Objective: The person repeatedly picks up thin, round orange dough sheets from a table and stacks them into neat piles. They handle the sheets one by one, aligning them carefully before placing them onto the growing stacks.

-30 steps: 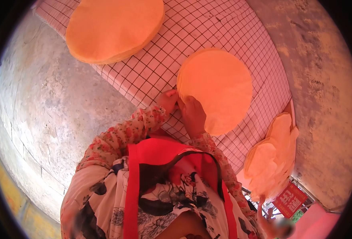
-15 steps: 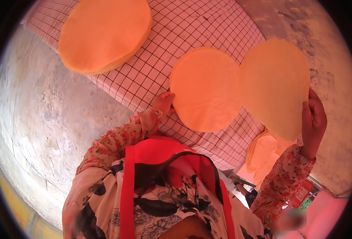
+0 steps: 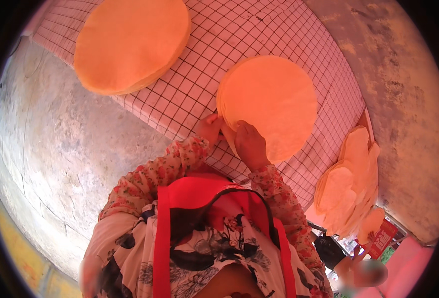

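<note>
A stack of thin, round, orange-tinted sheets (image 3: 274, 99) lies on the checked tablecloth (image 3: 192, 99) in front of me. My left hand (image 3: 209, 128) is at the left edge of this stack, fingers pinched together on the rim of the sheets. Close beside it, my right hand (image 3: 251, 145) has its fingers curled down at the near-left edge, with a sheet's margin at its fingertips. How many layers each hand grips is hidden by the fingers. A bigger, thicker stack of round sheets (image 3: 132, 44) rests farther off to the left.
At the table's right end is an uneven heap of similar sheets (image 3: 346, 186). Beyond it, another person's hand (image 3: 370, 235) is near a round sheet, beside a red sign (image 3: 382, 238). Concrete floor (image 3: 70, 144) borders the table's left side; a stained surface (image 3: 403, 89) borders the right.
My right hand has moved left from a single sheet held out at the right to the stack's near-left edge. That sheet no longer hangs apart. My left hand stays at the rim.
</note>
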`<state>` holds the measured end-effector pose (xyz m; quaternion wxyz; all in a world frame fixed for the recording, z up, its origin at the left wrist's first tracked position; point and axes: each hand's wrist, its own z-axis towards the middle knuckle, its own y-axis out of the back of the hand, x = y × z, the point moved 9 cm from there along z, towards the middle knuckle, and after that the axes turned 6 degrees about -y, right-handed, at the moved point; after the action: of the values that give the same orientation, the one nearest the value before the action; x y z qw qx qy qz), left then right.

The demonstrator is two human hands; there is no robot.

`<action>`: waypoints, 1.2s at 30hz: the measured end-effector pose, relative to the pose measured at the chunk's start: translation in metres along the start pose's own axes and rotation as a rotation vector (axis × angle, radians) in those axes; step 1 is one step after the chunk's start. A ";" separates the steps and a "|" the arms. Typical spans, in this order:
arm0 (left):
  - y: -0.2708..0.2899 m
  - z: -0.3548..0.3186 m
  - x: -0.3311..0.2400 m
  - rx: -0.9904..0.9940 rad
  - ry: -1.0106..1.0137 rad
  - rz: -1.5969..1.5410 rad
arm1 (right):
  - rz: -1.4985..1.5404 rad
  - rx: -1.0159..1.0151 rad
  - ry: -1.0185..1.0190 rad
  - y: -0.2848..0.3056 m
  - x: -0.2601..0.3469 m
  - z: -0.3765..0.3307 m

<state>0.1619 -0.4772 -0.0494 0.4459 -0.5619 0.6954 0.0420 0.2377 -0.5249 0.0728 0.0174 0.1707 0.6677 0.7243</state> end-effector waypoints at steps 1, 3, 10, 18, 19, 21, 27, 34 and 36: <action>0.001 -0.001 0.000 -0.012 0.008 -0.001 | -0.017 0.003 -0.008 0.000 0.001 -0.001; -0.001 -0.005 -0.005 -0.032 0.022 -0.002 | -0.031 -0.027 0.015 0.003 0.010 -0.001; -0.007 0.002 -0.002 0.022 0.033 0.088 | 0.082 0.084 -0.119 -0.010 0.000 -0.011; -0.031 -0.002 -0.018 0.230 -0.073 0.237 | -0.100 -0.081 -0.309 -0.004 -0.012 -0.024; -0.038 -0.008 -0.015 0.152 0.116 0.018 | -0.139 -0.151 -0.347 0.000 -0.019 -0.028; -0.051 -0.012 -0.026 0.257 0.086 -0.023 | -0.026 -0.044 -0.390 0.006 -0.032 -0.024; -0.063 0.004 -0.030 0.357 0.108 -0.173 | 0.047 0.062 -0.396 0.104 -0.074 0.020; -0.148 0.022 -0.008 0.323 0.332 -0.472 | 0.867 -0.303 -0.417 0.366 -0.145 0.016; -0.174 0.029 -0.021 0.310 0.302 -0.549 | 1.202 -0.408 -0.405 0.392 -0.168 -0.010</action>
<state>0.3205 -0.5092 0.0242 0.4126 -0.6533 0.5747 -0.2694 0.4730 -0.6189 0.4158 -0.2326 0.6391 0.2894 0.6736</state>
